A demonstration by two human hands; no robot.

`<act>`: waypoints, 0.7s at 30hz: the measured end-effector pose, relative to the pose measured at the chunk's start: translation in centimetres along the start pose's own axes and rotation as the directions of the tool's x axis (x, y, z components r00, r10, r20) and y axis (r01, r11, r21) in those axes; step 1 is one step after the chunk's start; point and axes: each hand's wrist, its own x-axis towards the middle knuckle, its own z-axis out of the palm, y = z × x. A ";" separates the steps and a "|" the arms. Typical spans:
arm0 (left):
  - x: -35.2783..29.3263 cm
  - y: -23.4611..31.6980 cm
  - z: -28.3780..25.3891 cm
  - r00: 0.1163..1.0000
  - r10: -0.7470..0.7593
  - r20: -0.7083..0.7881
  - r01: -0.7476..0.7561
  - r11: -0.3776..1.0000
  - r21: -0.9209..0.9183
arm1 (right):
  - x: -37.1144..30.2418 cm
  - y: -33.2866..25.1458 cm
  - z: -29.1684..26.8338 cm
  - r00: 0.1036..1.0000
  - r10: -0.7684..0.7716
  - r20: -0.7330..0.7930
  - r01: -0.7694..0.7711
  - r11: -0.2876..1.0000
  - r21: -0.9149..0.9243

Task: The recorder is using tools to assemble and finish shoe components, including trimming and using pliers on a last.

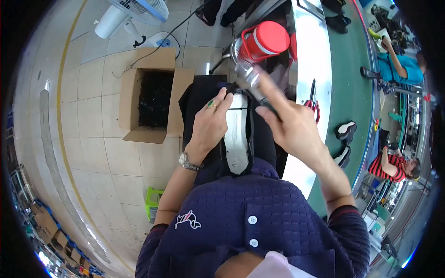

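Presently, one silver-bottomed shoe last (237, 139), edged in dark material, lay sole-up along the lap, pointing away from the torso. The left hand (211, 124) touched its far end; that grip was narrow, fingers bunched at the rim, though whether they pinched it could not be told. The right hand (296, 127) was closed around a metallic tool (253, 78), too blurred to identify.

Risk, as judged: the tool might strike the left fingertips, since both were close to the same far end. The shoe last might also roll, the lap being a soft, uneven support. The scissors (313, 98) could be knocked by the right forearm, as they lay near it.

Count: hands, two; shoe lasts on the lap, one; blurred tools, one; red-handled scissors on the steel desk (309, 55), one pair; black-and-white shoes on the green belt (345, 88), two; red lidded jugs (272, 38) in full view, one, with part of another red object behind; cardboard boxes (129, 105) beside the left arm, one, holding uncounted black scraps (155, 99); fans (139, 10), one.
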 end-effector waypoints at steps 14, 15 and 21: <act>1.0 0.5 0.2 0.997 0.055 -0.059 -0.056 0.998 -0.029 | -0.4 2.2 4.5 0.994 0.059 -0.097 -0.064 0.997 -0.052; 1.1 0.4 0.1 0.996 0.066 -0.055 -0.068 0.997 -0.028 | -0.7 2.9 5.1 0.974 0.172 0.144 -0.139 0.966 -0.216; 0.5 0.6 -0.2 0.993 -0.065 -0.095 0.053 0.991 -0.125 | 0.2 0.7 1.7 0.996 -0.084 0.008 0.084 0.980 -0.182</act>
